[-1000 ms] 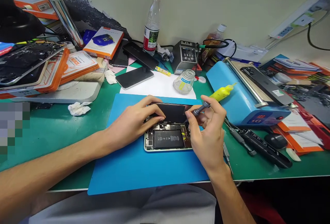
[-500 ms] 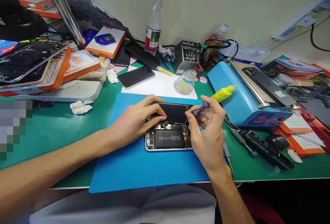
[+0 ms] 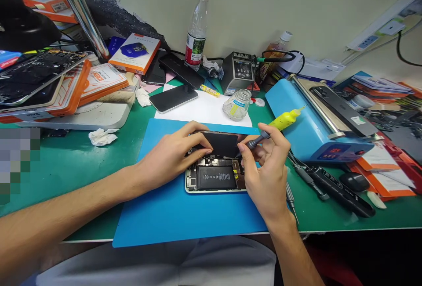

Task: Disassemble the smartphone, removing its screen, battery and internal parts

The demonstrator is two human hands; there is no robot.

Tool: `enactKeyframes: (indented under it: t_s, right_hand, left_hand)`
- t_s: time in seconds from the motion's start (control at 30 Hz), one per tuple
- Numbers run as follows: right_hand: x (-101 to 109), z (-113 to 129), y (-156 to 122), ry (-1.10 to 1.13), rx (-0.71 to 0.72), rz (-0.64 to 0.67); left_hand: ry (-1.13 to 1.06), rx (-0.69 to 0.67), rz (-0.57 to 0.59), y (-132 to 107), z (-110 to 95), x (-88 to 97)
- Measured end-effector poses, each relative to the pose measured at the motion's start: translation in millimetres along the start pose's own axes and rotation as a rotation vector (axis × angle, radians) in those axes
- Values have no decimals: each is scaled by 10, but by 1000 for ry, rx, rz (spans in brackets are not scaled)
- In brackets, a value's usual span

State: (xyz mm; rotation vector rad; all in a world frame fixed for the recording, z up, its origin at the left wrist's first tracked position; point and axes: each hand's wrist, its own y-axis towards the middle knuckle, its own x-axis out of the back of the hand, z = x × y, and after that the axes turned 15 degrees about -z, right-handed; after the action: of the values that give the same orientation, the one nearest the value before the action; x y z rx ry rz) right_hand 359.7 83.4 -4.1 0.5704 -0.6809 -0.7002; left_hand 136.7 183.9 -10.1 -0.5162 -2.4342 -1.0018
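An opened phone lies on a blue work mat, its black battery and circuit boards exposed. Its black screen panel is tilted up at the far edge. My left hand holds that panel, fingers curled over its left end. My right hand pinches a small grey screwdriver, whose tip points down at the phone's upper right corner. A yellow squeeze bottle lies just behind my right hand.
On the green table are a blue heating machine at right, a glass jar, a soldering station, a plastic bottle, another phone, orange boxes at left, and black tools.
Hardly anything differs: both hands stay on the phone, and my right hand with the screwdriver has shifted very slightly.
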Motion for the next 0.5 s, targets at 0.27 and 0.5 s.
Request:
enactKeyframes:
  t_s: [0.27, 0.5]
  right_hand:
    - [12, -13, -5, -6, 23, 4]
    - [26, -41, 12, -100, 95, -33]
  left_hand:
    - [-7, 7, 12, 9, 6, 2]
    - [7, 0, 12, -8, 2, -4]
